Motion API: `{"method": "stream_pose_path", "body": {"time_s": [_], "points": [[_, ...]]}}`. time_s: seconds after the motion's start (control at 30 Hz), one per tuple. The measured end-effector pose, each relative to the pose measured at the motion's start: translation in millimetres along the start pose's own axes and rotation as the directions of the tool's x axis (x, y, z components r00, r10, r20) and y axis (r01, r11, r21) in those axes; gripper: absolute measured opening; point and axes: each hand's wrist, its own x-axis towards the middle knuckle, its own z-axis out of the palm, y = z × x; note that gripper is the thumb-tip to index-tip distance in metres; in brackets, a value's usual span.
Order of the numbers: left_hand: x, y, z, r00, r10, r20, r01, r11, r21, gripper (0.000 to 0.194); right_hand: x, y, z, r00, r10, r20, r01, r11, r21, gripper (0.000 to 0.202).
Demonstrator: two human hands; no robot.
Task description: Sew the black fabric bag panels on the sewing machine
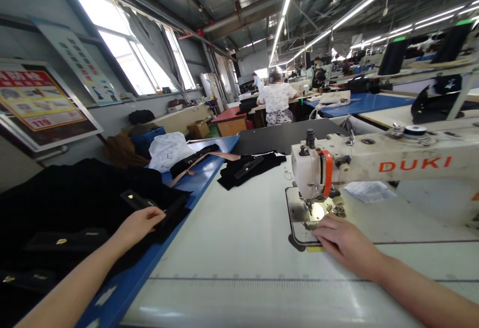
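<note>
My left hand (140, 224) is over the pile of black fabric pieces (93, 183) on the left, its fingers pinched at the edge of a black piece. Black strips with small gold-coloured fittings (62, 241) lie on that pile. My right hand (346, 243) rests at the front of the sewing machine (310, 173), fingers bent together beside the lit needle area. Its fingertips touch the metal needle plate (299, 225); whatever they hold, if anything, is hidden.
Black pieces (249, 168) lie on the white machine table (224, 228), beyond my hands. A tan ribbon (205, 157) and a white plastic bag (170, 151) are on the blue side table (149, 275). A folded paper (368, 191) lies under the machine arm. A person (277, 98) sits ahead.
</note>
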Motion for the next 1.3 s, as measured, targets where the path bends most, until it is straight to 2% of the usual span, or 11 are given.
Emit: {"method": "stream_pose_path", "body": {"time_s": [0.2, 0.3, 0.4, 0.57, 0.63, 0.73, 0.83, 0.93, 1.0, 1.1, 1.3], "points": [[-1, 25, -39.8, 0.999, -0.013, -0.032, 0.004, 0.966, -0.257, 0.021, 0, 0, 0, 1.000, 0.018, 0.019, -0.017, 1.000, -0.006, 0.027], [-8, 50, -34.4, 0.993, 0.113, -0.045, -0.119, 0.976, -0.180, 0.023, 1, 1, 0, 1.000, 0.012, 0.011, -0.011, 1.000, -0.007, 0.028], [-30, 88, 7.9, 0.958, 0.243, 0.153, -0.226, 0.966, -0.123, 0.024, 3, 1, -1, 1.000, 0.005, -0.006, -0.005, 1.000, -0.011, 0.026], [-80, 155, 119.4, 0.808, 0.292, 0.511, -0.084, 0.917, -0.391, 0.024, 4, -1, -2, 0.998, -0.031, -0.052, 0.028, 0.998, -0.055, 0.023], [-90, 175, 152.0, 0.783, 0.299, 0.546, 0.004, 0.875, -0.485, 0.027, 1, 6, -7, 0.996, -0.042, -0.083, 0.035, 0.996, -0.081, 0.022], [-91, 193, 175.8, 0.796, 0.318, 0.515, 0.044, 0.818, -0.573, 0.033, -10, 31, -28, 0.985, 0.080, -0.156, -0.105, 0.982, -0.158, 0.022], [-85, 195, 180.4, 0.814, 0.388, 0.432, -0.053, 0.791, -0.610, 0.039, -26, 64, -60, 0.897, 0.382, -0.222, -0.433, 0.860, -0.270, 0.022], [-78, 185, 185.4, 0.824, 0.526, 0.213, -0.360, 0.774, -0.520, 0.041, -35, 88, -83, 0.779, 0.606, -0.161, -0.615, 0.689, -0.382, 0.018], [-73, 175, 194.4, 0.734, 0.677, 0.061, -0.631, 0.712, -0.308, 0.042, -36, 96, -87, 0.749, 0.652, -0.117, -0.632, 0.651, -0.422, 0.018], [-66, 163, 211.6, 0.550, 0.831, 0.085, -0.834, 0.552, 0.009, 0.049, -33, 99, -84, 0.742, 0.662, -0.110, -0.632, 0.634, -0.445, 0.021], [-64, 156, 223.9, 0.538, 0.830, 0.145, -0.842, 0.521, 0.142, 0.052, -33, 86, -87, 0.736, 0.659, -0.158, -0.643, 0.606, -0.469, 0.023]]}}
